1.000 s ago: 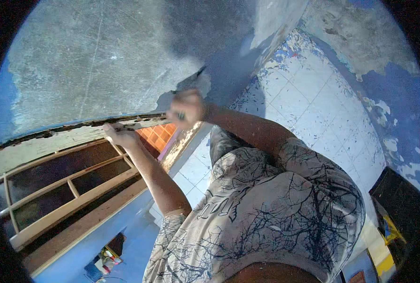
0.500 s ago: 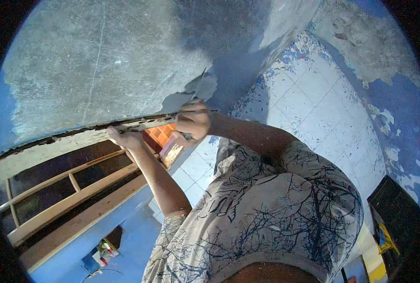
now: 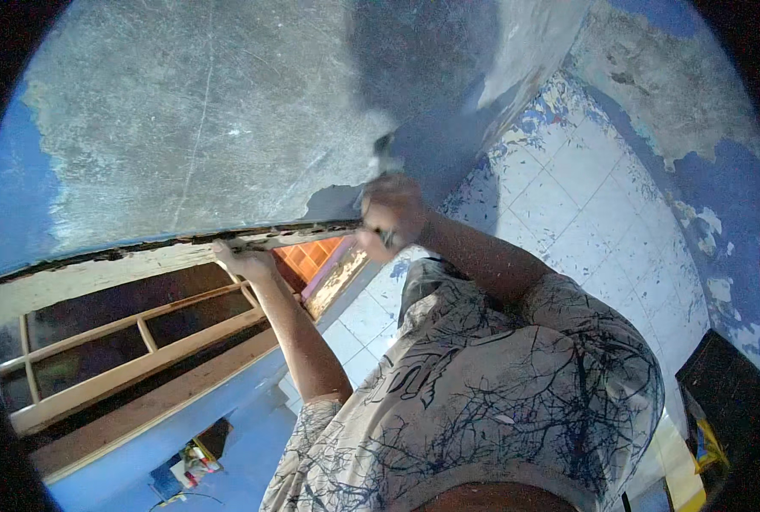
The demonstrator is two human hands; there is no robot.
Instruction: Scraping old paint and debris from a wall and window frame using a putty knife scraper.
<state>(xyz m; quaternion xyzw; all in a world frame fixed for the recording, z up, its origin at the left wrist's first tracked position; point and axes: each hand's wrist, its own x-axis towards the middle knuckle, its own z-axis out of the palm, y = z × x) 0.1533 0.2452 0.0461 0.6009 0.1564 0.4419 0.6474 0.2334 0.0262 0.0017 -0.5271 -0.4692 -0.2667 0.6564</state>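
Note:
My right hand (image 3: 394, 215), smeared by motion, is closed round a scraper. Its dark blade (image 3: 383, 147) points up toward the wall (image 3: 183, 128), where grey plaster shows beside remnants of blue paint. A darker patch lies on the plaster just left of this hand. My left hand (image 3: 248, 263) is closed on the worn pale edge of a wooden frame (image 3: 141, 261), left of and a little below the right hand. The frame's joint with the wall is dark and ragged. Most of the scraper's handle is hidden in my fist.
White floor tiles (image 3: 559, 188) carry many blue paint flakes. Wooden bars (image 3: 145, 334) cross the opening at lower left. Another partly stripped blue wall (image 3: 721, 196) rises at right. A black object (image 3: 721, 375) stands at lower right, and small items (image 3: 190, 465) sit at lower left.
Both hands and the frame appear farther right in view, as the camera has shifted. My right hand has turned the scraper slightly, and its blade now shows as a short dark blur.

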